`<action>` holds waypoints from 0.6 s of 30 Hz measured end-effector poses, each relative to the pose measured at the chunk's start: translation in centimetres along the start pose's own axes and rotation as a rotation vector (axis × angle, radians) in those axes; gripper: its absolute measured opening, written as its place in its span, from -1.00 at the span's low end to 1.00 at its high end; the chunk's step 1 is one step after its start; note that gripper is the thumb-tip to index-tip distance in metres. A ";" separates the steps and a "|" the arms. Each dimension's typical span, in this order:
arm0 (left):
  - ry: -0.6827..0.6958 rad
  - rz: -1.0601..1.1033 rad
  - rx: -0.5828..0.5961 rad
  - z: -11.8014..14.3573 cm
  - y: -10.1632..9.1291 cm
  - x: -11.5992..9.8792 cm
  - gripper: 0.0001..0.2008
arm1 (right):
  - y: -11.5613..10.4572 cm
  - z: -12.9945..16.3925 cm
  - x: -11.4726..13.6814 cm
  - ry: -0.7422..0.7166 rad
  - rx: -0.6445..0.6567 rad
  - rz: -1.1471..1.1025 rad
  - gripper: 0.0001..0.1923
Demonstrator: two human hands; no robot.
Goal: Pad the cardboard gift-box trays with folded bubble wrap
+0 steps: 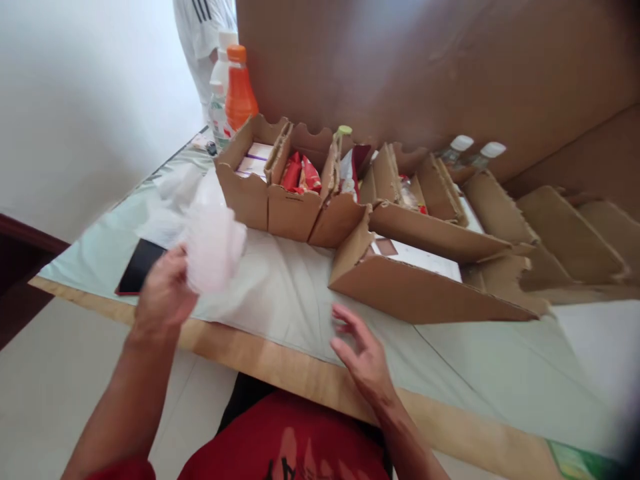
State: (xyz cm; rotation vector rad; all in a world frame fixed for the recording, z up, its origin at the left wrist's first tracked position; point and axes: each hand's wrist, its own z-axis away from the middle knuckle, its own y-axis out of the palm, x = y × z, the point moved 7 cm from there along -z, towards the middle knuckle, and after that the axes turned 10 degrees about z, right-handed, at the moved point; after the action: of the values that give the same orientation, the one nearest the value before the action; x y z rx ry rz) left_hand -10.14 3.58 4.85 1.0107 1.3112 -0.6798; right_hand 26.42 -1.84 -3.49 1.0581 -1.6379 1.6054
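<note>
My left hand [167,290] is closed on a thin white plastic bag [213,247], lifted over the table's left part and smeared by motion. More crumpled white plastic [167,207] lies just behind it, and a black flat object with a red edge [140,267] rests beside my wrist. My right hand [365,360] hovers above the table's front edge, fingers apart and curled a little, with nothing in it. Nearest to that hand is a cardboard box [420,293] holding a white carton [417,259].
Several open cardboard bins [295,210] stand in a row, with red snack packets [300,175] and white boxes [254,160] inside. An orange bottle [240,93] and clear bottles stand behind. A person in a white sleeve [205,33] is at the far left. Cloth [280,287] covers the table.
</note>
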 end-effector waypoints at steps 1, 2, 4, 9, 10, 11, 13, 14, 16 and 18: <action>-0.111 0.067 0.064 2.7 1.7 1.8 -0.75 | 1.0 -0.3 0.9 0.024 0.097 -0.152 -0.39; -0.260 0.170 0.117 5.4 3.6 4.0 -0.72 | 1.9 -0.6 1.8 0.042 0.182 -0.297 -0.29; -0.523 0.326 0.196 10.3 6.8 7.6 -0.66 | 2.8 -0.9 3.1 0.069 0.269 -0.507 -0.20; -0.614 0.324 0.218 14.5 8.7 10.9 -0.60 | -1.9 0.4 2.8 0.140 -0.044 -0.313 -0.71; -0.547 0.306 0.204 14.0 8.4 10.7 -0.59 | -3.2 0.9 2.8 0.128 -0.111 -0.231 -0.74; -0.468 0.285 0.190 13.4 8.0 10.3 -0.58 | -4.4 1.5 3.0 0.107 -0.162 -0.162 -0.77; -0.312 0.218 0.185 12.2 7.4 9.4 -0.58 | -6.3 2.5 3.2 0.072 -0.252 -0.062 -0.81; -0.244 0.165 0.195 11.8 7.4 8.8 -0.57 | -6.9 2.8 3.2 0.061 -0.288 -0.023 -0.82; -0.151 0.002 0.266 11.4 8.2 7.5 -0.51 | -7.9 3.4 3.7 0.017 -0.349 0.057 -0.84; -0.072 -0.191 0.405 11.4 10.3 5.6 -0.39 | -8.4 3.7 5.0 -0.087 -0.367 0.137 -0.86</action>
State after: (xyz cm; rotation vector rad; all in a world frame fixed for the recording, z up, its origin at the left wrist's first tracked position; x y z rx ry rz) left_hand 4.97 -1.36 1.07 1.1782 1.2425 -1.1505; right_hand 31.52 -5.68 4.78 0.8485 -2.0057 1.2840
